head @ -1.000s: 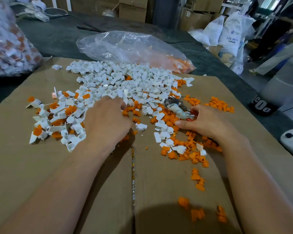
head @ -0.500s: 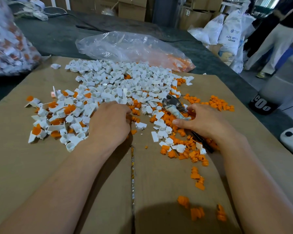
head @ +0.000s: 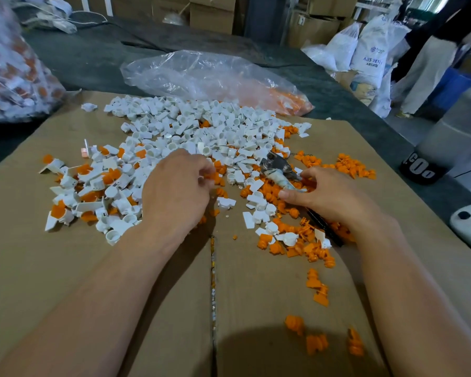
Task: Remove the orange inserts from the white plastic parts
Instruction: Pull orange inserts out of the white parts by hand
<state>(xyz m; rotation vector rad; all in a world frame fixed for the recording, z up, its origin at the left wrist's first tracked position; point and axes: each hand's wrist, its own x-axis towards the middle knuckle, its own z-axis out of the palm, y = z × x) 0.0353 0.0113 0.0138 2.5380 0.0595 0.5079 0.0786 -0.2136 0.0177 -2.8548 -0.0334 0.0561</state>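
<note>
- We work at a flattened cardboard sheet (head: pixel 65 268) laid over a dark surface (head: pixel 93 58), with stacked boxes and white sacks behind it.
- A broad heap of white plastic parts (head: pixel 191 126) covers the far middle of the cardboard. Those at its left edge show orange in them.
- Loose orange inserts (head: pixel 291 235) lie scattered to the right of the heap and nearer to us.
- Our left hand (head: pixel 174 191) rests at the heap's near edge, its fingers (head: pixel 196 161) curled together over some orange bits. We cannot tell whether they pinch anything.
- Our right hand (head: pixel 326 194) grips a metal tool (head: pixel 276 170), fingers (head: pixel 288 194) wrapped round its handle and the head pointing into the heap.
- A clear plastic bag (head: pixel 201 74) lies behind the heap, with orange pieces in its right end.
- A second bag (head: pixel 11 77), full of parts, sits at the far left.
</note>
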